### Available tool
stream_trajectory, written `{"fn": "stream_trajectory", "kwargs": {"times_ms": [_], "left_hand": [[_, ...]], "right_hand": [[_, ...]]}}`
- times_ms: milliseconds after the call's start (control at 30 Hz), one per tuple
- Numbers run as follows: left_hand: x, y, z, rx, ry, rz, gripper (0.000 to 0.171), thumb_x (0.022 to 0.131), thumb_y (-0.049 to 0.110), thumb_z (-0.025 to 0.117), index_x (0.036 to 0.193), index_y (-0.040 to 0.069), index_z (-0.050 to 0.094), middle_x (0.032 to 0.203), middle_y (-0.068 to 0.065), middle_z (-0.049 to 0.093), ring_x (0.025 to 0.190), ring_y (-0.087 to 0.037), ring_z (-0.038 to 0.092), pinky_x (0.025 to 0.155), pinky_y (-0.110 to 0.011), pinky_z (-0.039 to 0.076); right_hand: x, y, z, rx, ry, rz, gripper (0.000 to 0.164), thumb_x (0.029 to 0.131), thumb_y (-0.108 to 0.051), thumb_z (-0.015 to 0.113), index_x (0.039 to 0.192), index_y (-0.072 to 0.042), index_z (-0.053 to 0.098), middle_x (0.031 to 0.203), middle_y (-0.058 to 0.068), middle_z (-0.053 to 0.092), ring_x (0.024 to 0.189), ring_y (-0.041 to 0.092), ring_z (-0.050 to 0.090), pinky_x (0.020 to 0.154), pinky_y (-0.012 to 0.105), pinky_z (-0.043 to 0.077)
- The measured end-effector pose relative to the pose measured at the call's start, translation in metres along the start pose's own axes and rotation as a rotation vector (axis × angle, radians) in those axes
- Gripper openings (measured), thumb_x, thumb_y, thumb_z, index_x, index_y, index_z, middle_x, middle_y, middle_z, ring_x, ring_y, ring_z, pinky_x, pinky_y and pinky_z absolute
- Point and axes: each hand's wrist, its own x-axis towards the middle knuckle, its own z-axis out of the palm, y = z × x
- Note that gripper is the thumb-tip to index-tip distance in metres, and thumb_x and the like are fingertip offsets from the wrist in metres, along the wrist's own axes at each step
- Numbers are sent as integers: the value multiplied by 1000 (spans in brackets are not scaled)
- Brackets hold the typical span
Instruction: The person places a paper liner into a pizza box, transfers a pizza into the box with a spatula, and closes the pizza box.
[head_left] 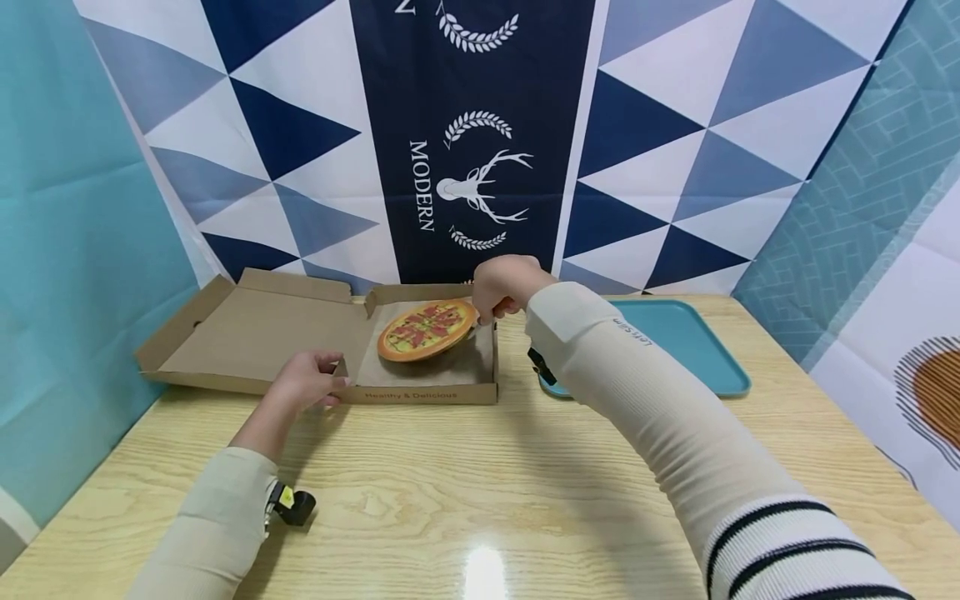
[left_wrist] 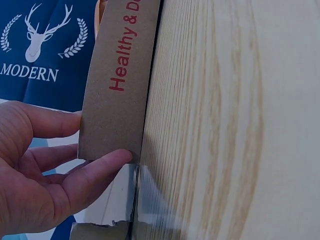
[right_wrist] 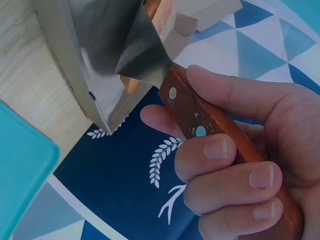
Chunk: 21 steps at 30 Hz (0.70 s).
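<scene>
My right hand grips the riveted wooden handle of a metal-bladed spatula, fingers curled round it. A round pizza with red and yellow topping lies tilted over the blade, above the paper-lined half of an open cardboard pizza box. Most of the blade is hidden under the pizza. In the left wrist view, my left hand holds the front left corner of the box, its thumb on the printed front wall and the index fingertip at the wall's top edge.
The box's lid lies folded open to the left. A teal tray rests on the wooden table at the right, partly behind my right forearm. A patterned cloth hangs right behind the box.
</scene>
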Motion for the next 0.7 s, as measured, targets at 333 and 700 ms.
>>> {"fn": "stream_trajectory", "kwargs": {"times_ms": [333,700], "left_hand": [[-1,1,0,4,7,3,60,95,0,59,146,-11,31,142,-38,35,99,-34,64,78,-36,59],[-1,1,0,-24,-4,9,60,95,-1,59,146,-12,30,141,-39,34,103,-39,61,78,-37,59]], "right_hand": [[-10,12,-3,-8,-38,-23,27,88,-27,69,64,-18,63,53,-7,46,46,7,39,59,25,37],[-25,23,-13,-25,-87,-24,17,88,-25,72,76,-12,72,62,-4,56,48,7,38,44,18,29]]}}
